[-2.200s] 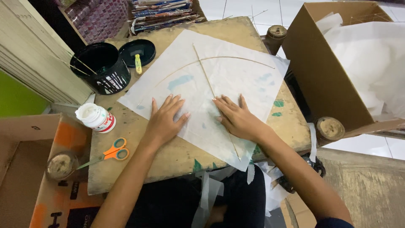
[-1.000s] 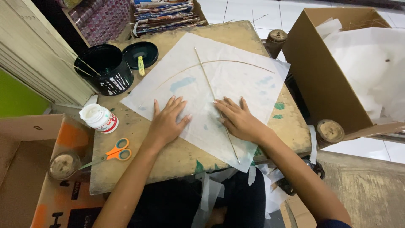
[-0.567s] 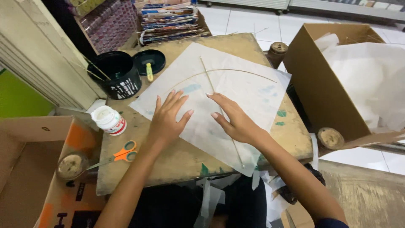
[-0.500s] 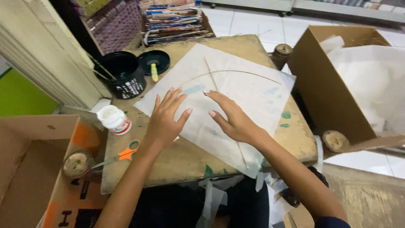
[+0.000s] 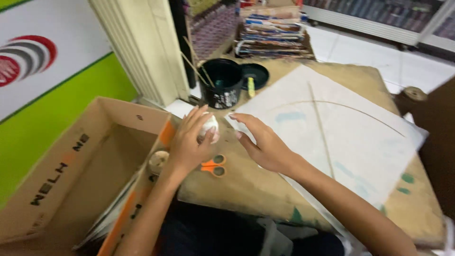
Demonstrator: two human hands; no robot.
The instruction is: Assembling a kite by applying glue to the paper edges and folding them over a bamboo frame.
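My left hand is wrapped around a small white glue bottle at the left end of the wooden board. My right hand hovers just to its right, fingers spread and holding nothing, its fingertips close to the bottle. A white paper sheet with two thin bamboo sticks, one straight and one bowed, lies flat on the board to the right of both hands. Orange-handled scissors lie on the board just below my hands.
A black can with sticks in it and its black lid stand at the back. An open cardboard box sits at the left, with a thread spool beside it. Stacked magazines lie behind, another spool at the right.
Both hands have left the paper sheet and moved left. My left hand has taken hold of the white bottle. The camera has swung left toward the cardboard box.
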